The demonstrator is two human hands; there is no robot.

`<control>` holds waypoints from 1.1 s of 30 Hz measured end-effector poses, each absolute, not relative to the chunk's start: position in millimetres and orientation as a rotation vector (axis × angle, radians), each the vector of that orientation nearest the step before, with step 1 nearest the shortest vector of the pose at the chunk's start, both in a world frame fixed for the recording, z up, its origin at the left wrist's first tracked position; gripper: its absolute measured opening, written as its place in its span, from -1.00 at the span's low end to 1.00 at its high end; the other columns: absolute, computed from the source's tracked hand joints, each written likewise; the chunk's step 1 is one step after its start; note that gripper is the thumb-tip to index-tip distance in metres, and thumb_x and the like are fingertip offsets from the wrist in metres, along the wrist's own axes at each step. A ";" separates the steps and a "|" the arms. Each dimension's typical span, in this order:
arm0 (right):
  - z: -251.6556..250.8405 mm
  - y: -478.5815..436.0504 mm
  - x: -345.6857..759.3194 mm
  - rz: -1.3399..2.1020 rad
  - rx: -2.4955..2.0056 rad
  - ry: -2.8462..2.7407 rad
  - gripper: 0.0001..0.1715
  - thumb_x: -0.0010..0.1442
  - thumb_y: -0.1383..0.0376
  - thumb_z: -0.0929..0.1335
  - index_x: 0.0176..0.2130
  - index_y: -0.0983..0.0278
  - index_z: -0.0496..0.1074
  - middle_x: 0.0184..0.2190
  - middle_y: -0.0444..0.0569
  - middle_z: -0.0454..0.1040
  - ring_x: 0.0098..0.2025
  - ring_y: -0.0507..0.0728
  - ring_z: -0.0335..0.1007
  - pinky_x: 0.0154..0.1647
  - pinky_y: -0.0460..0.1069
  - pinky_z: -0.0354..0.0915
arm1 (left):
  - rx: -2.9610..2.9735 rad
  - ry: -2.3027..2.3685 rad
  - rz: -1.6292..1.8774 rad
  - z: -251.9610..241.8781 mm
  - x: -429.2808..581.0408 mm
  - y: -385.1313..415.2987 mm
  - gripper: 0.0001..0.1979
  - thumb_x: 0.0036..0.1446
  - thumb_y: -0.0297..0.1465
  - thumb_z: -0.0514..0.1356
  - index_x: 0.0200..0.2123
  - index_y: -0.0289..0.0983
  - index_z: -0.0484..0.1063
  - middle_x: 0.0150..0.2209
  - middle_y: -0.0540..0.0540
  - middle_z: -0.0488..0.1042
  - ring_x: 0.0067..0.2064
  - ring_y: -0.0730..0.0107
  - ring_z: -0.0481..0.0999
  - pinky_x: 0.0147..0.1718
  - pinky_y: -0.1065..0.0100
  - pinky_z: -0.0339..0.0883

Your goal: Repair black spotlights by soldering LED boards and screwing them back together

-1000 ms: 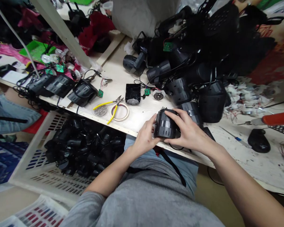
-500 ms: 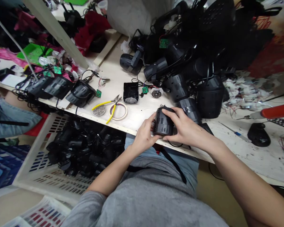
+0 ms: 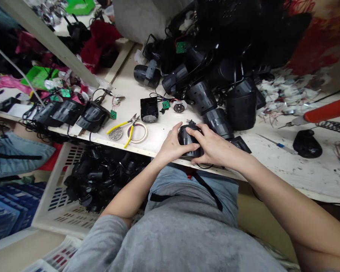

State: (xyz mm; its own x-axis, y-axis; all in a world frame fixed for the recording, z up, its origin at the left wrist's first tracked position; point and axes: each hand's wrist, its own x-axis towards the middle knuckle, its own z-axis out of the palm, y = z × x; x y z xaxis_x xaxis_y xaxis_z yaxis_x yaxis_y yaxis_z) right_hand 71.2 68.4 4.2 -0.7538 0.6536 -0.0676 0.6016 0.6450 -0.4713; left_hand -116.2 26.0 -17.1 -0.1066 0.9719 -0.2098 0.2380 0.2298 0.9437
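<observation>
Clasping black housing (image 3: 185, 139): left hand (image 3: 171, 146), right hand (image 3: 215, 146).

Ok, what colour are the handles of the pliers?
The pliers' handles are yellow, clear in the head view.

- Left forearm (image 3: 133, 183) slants forward and inward, its elbow bent.
- Left hand (image 3: 171, 148) is cupped in a grip, fingers curving forward, thumb stretched across toward the other side.
- Right forearm (image 3: 277, 189) reaches in diagonally, bare, wrist nearly straight.
- Right hand (image 3: 214, 146) also grips, fingers arched over, thumb nearer the body.
- The 2 hands face each other closely, the left thumb between the right thumb and fingers.
</observation>
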 end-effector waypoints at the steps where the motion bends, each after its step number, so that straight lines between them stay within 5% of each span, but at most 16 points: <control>1: 6.0 68.3 71.6 0.749 -1.066 -2.746 0.35 -0.11 0.06 0.64 0.44 0.24 0.05 0.31 0.34 0.10 0.33 0.59 0.23 0.29 0.40 0.31 | 1.177 1.566 0.974 -16.8 -114.0 26.3 0.10 -0.29 -0.19 0.57 0.34 -0.22 0.24 0.21 -0.30 0.40 0.22 -0.13 0.37 0.25 -0.08 0.21; 4: 14.2 63.8 76.3 0.809 -1.063 -2.684 0.34 -0.14 0.04 0.65 0.43 0.25 0.09 0.39 0.37 0.03 0.42 0.61 0.06 0.35 0.43 0.22 | 1.120 1.580 0.933 -13.2 -112.6 26.2 0.12 -0.30 -0.24 0.56 0.36 -0.20 0.21 0.07 -0.23 0.49 0.11 -0.04 0.46 0.19 0.00 0.28; 6: 18.5 53.9 82.2 0.804 -1.071 -2.503 0.12 0.00 -0.03 0.59 0.37 0.26 0.20 0.37 0.32 0.13 0.41 0.53 0.12 0.35 0.40 0.25 | 1.051 1.581 0.896 -10.3 -113.9 26.1 0.14 -0.29 -0.25 0.55 0.38 -0.19 0.18 -0.11 -0.14 0.53 -0.05 0.07 0.53 0.10 0.05 0.34; 9: 15.8 28.8 90.3 0.810 -1.222 -2.019 -0.35 0.28 -0.08 0.38 0.16 0.29 0.38 0.05 0.21 0.50 0.08 0.31 0.52 0.12 0.25 0.48 | 0.970 1.580 0.929 -9.7 -114.9 24.2 0.15 -0.30 -0.27 0.53 0.39 -0.20 0.16 -0.21 -0.06 0.52 -0.15 0.16 0.55 0.01 0.13 0.38; 12: 4.1 3.8 89.0 1.002 -1.396 -1.718 -0.53 0.32 -0.02 0.34 -0.01 0.28 0.43 -0.24 0.08 0.59 -0.24 0.20 0.59 -0.15 0.13 0.56 | 0.863 1.518 1.037 -11.8 -113.7 18.6 0.17 -0.32 -0.27 0.51 0.41 -0.21 0.12 -0.22 -0.06 0.53 -0.19 0.19 0.56 -0.07 0.19 0.40; 15: -3.8 -5.5 76.9 1.271 -1.505 -1.640 -0.52 0.22 0.00 0.44 -0.06 0.29 0.46 -0.19 0.12 0.62 -0.24 0.21 0.62 -0.12 0.13 0.54 | 0.768 1.452 1.211 -11.0 -111.0 11.2 0.17 -0.32 -0.28 0.49 0.40 -0.21 0.10 -0.22 -0.06 0.56 -0.19 0.22 0.58 -0.10 0.24 0.41; 19: 4.3 3.8 58.2 1.456 -1.417 -1.638 -0.33 0.16 -0.02 0.49 0.14 0.24 0.41 -0.10 0.08 0.63 -0.12 0.24 0.61 -0.08 0.13 0.48 | 0.814 1.393 1.372 -3.0 -107.3 4.3 0.15 -0.31 -0.30 0.51 0.39 -0.13 0.12 -0.14 -0.06 0.56 -0.13 0.25 0.58 -0.10 0.31 0.43; 24: 21.3 12.9 46.3 1.400 -1.431 -1.656 -0.26 0.01 -0.02 0.56 0.09 0.24 0.45 -0.09 0.04 0.62 -0.09 0.25 0.56 -0.12 0.07 0.39 | 0.804 1.275 1.376 6.4 -107.4 2.4 -0.18 -0.30 -0.29 0.53 0.13 -0.16 0.44 -0.08 -0.07 0.58 -0.04 0.23 0.58 -0.02 0.31 0.44; 28: 21.8 10.6 44.4 1.337 -1.346 -1.686 -0.21 -0.02 0.09 0.58 0.15 0.24 0.42 -0.02 0.05 0.59 -0.01 0.26 0.54 0.01 0.12 0.40 | 0.626 1.222 1.330 7.2 -111.3 2.5 -0.44 -0.29 -0.19 0.53 -0.18 -0.28 0.57 -0.23 -0.11 0.63 -0.19 0.19 0.62 -0.14 0.26 0.51; 33: 14.6 6.5 44.3 1.268 -1.267 -1.705 -0.16 -0.01 0.13 0.55 0.22 0.22 0.38 0.08 0.08 0.54 0.10 0.29 0.49 0.15 0.17 0.38 | 0.530 1.216 1.410 5.6 -108.0 2.7 -0.45 -0.39 -0.35 0.50 -0.19 -0.27 0.59 -0.32 -0.06 0.65 -0.32 0.22 0.63 -0.25 0.28 0.54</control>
